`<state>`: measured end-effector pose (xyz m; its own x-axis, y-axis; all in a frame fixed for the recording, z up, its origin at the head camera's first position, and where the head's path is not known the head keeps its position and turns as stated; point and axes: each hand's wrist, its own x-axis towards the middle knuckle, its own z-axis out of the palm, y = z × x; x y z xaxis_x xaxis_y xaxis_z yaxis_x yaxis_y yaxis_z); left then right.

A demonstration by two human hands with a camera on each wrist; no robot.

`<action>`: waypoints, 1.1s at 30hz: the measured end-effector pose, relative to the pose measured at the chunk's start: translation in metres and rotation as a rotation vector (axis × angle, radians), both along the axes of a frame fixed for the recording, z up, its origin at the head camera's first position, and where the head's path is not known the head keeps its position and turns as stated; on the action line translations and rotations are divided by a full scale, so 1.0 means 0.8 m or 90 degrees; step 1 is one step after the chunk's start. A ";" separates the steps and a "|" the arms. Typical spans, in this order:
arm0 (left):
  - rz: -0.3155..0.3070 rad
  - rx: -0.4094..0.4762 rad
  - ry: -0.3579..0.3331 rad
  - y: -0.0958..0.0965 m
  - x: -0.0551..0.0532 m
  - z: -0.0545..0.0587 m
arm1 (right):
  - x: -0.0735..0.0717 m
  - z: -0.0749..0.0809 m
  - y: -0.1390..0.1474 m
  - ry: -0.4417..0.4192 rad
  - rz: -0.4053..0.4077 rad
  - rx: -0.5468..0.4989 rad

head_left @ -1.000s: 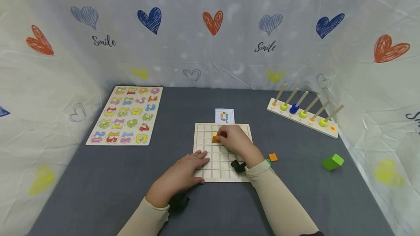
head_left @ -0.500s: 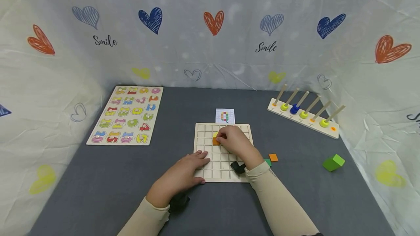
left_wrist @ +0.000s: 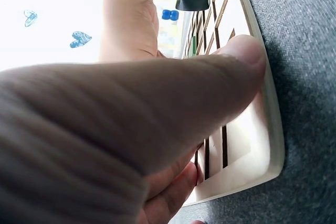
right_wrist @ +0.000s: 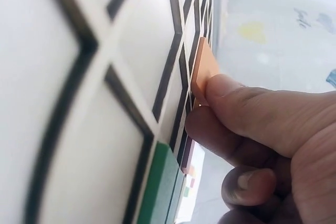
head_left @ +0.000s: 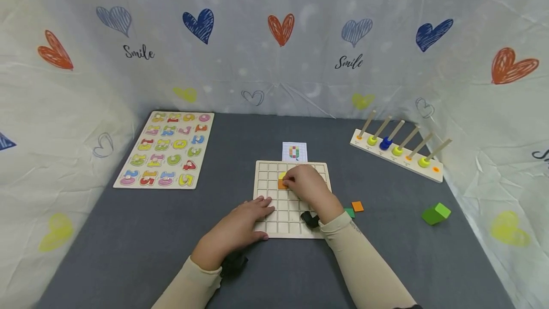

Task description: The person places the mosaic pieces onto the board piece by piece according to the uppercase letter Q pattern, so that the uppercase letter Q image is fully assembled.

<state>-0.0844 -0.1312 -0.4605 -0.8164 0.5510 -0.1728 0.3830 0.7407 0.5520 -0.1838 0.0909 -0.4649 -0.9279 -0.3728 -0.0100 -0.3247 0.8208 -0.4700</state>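
My right hand pinches an orange square tile between thumb and forefinger, at a cell in the upper middle of a pale wooden grid board. In the right wrist view this tile stands tilted against the grid lines, fingertips right at its lower edge. Just beyond it lies a yellow tile, and a green tile sits in the grid nearer that camera. My left hand rests on the board's near left part, fingers extended over the cells and thumb at the front edge.
A pattern card touches the board's far edge. Right of the board lie a loose orange tile and green tile. A peg stand with rings, a green block and a number puzzle stand farther out.
The orange tile has come slightly nearer and sits just below the yellow tile, still in my right fingers. My left hand stays put on the board.
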 end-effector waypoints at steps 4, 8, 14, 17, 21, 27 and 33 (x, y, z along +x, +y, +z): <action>-0.003 -0.003 0.002 0.000 -0.001 0.000 | 0.001 0.001 -0.001 0.008 0.002 0.015; -0.004 0.000 0.008 0.000 -0.001 0.000 | 0.002 0.000 -0.002 0.022 0.008 0.021; 0.000 0.001 0.004 0.000 -0.001 -0.003 | 0.004 0.008 0.004 0.025 0.009 0.005; 0.004 0.001 -0.002 0.001 0.000 -0.003 | 0.007 0.028 0.021 0.021 -0.004 -0.030; 0.008 0.005 -0.012 0.003 -0.001 -0.004 | 0.014 0.051 0.072 0.023 -0.031 -0.055; 0.009 0.007 -0.014 0.004 -0.001 -0.005 | 0.036 0.042 0.166 -0.083 -0.050 -0.009; 0.016 0.014 -0.022 0.003 0.000 -0.002 | 0.066 0.017 0.224 -0.128 -0.027 -0.003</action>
